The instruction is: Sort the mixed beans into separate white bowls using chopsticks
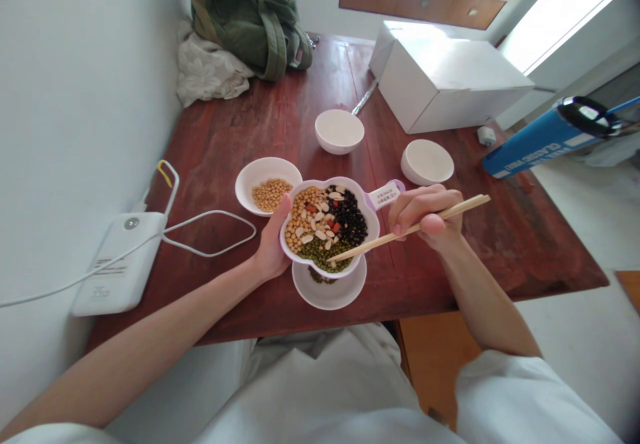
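My left hand (pixel 276 244) grips the left rim of a flower-shaped, purple-edged bowl with a handle (pixel 374 236). Sorted by area inside it lie soybeans (pixel 296 221), black beans (pixel 356 221) and mung beans (pixel 317 249), with pale seeds and a few red peanuts (pixel 334 227) in the middle. Wooden chopsticks (pixel 385 239) are held in my right hand (pixel 430 214), their tips down at the mung beans. Partly hidden under the flower-shaped bowl is a white bowl (pixel 330 297) holding some green beans. Another white bowl (pixel 244 187) with soybeans stands just left.
Two white bowls, one farther back (pixel 340 141) and one at the right (pixel 427 167), stand beyond my hands. A white box (pixel 450 77), a blue bottle (pixel 535 141), a green bag (pixel 245 17) and a white power bank (pixel 123 264) with a looped cable surround the work area.
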### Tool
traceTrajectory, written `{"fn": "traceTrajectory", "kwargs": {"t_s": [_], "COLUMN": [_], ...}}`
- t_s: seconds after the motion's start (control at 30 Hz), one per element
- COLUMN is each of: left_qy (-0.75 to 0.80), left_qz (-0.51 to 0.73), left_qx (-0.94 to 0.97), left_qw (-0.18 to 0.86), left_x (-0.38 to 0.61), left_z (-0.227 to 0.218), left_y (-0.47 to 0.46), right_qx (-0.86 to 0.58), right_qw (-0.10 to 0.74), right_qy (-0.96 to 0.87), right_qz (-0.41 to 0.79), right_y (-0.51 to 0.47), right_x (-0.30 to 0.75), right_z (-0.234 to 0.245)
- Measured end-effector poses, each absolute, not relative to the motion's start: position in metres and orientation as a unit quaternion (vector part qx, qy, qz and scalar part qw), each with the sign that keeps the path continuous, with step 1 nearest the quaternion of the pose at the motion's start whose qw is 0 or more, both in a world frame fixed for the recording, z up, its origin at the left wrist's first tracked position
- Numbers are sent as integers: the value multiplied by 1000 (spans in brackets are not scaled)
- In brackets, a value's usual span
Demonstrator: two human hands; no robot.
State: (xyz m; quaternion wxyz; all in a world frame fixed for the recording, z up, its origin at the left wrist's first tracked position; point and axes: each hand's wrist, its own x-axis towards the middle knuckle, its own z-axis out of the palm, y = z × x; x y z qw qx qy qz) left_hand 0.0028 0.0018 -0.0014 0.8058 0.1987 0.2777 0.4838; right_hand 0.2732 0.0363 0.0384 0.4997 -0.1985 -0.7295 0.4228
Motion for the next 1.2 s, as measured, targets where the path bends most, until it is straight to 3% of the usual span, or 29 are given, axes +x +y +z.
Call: {"fn": "traceTrajectory", "kwargs": {"t_s": [0.77,1.2], "left_qy": [304,277], "left_qz": [497,499], "left_qx": [160,184], "left_qw": [797,800], "left_x": [5,4], "left_z": [3,1], "left_y": [4,2], "right_qx": [-216,-274], "right_qw": [534,664], "right_qy": [-683,-578], "right_qz": [450,387], "right_y": [35,38], "right_x": [270,260], "right_z": [26,29]}}
